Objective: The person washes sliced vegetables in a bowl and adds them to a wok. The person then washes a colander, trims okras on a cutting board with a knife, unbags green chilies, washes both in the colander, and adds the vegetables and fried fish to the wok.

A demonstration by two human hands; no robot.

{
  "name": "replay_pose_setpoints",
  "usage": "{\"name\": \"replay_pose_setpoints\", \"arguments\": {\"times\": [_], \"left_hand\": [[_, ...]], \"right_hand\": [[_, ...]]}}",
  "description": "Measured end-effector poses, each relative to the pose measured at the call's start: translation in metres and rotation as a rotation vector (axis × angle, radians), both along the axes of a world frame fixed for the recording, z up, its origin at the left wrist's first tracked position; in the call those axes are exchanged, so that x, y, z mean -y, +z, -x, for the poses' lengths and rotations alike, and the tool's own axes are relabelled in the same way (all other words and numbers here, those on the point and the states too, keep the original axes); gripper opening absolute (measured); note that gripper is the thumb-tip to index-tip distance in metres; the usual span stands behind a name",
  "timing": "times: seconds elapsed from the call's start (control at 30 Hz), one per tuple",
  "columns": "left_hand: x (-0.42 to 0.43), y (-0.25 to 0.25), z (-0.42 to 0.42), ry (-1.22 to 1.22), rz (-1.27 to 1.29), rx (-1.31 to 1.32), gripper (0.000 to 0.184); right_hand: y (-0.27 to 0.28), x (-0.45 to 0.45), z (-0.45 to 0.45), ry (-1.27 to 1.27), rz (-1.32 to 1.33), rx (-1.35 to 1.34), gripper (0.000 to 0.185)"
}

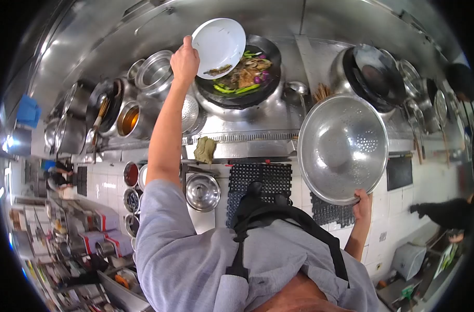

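Note:
My left hand [185, 60] grips the rim of a white bowl [219, 44], tilted over a black wok [273, 52] on the stove. A little dark food clings near the bowl's lower edge. Inside the wok lie green peppers [237, 90], purple onion pieces [257, 79] and browned food [247, 73] that I cannot name for sure. On the other side, my right hand [361, 206] is closed on the lower rim of a large metal colander [343, 148], held in front of the stove edge. Nothing shows in the colander.
A ladle [298, 88] lies right of the wok. A second dark wok [378, 75] stands farther right. Left are metal pots [155, 72] and a pot of amber liquid [128, 119]. A folded cloth [205, 150] rests on the stove edge, above a lidded pot [203, 192].

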State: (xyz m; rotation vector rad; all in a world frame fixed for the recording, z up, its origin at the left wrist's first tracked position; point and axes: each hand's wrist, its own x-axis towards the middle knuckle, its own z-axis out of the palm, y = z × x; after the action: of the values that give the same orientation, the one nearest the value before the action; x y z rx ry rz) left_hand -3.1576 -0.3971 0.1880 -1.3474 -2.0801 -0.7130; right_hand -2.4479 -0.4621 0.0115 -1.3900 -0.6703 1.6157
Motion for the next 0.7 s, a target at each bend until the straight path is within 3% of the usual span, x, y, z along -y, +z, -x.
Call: {"name": "replay_pose_setpoints", "arguments": {"times": [0.1, 0.2, 0.23, 0.27, 0.4, 0.43, 0.47, 0.5, 0.7], "left_hand": [[-0.046, -0.034, 0.021, 0.005, 0.091, 0.178, 0.042], [-0.079, -0.079, 0.029, -0.222, -0.030, 0.468, 0.052], [-0.094, -0.111, 0.038, -0.421, -0.131, 0.843, 0.047], [-0.088, -0.105, 0.010, -0.517, -0.079, 1.141, 0.047], [-0.078, -0.115, -0.097, -0.655, 0.110, 1.526, 0.055], [-0.085, -0.139, -0.107, -0.660, 0.183, 1.503, 0.059], [-0.068, -0.130, -0.149, -0.650, 0.228, 1.513, 0.061], [-0.069, -0.150, -0.158, -0.777, 0.318, 1.499, 0.064], [0.000, -0.183, -0.307, -0.967, 0.818, 1.438, 0.066]], "right_hand": [[0.010, 0.042, 0.007, -0.110, -0.026, -0.058, 0.059], [-0.011, 0.092, -0.010, -0.186, -0.042, -0.098, 0.056], [-0.012, 0.116, -0.010, -0.253, -0.052, -0.098, 0.055], [-0.003, 0.139, -0.002, -0.335, -0.015, -0.083, 0.053], [-0.005, 0.231, 0.019, -0.734, 0.078, -0.058, 0.040], [-0.011, 0.248, 0.019, -0.777, 0.089, -0.063, 0.037], [-0.009, 0.269, 0.023, -0.868, 0.084, -0.070, 0.034], [-0.007, 0.293, 0.029, -0.948, 0.076, -0.086, 0.030], [-0.026, 0.442, 0.048, -1.488, 0.076, -0.078, 0.031]]}}
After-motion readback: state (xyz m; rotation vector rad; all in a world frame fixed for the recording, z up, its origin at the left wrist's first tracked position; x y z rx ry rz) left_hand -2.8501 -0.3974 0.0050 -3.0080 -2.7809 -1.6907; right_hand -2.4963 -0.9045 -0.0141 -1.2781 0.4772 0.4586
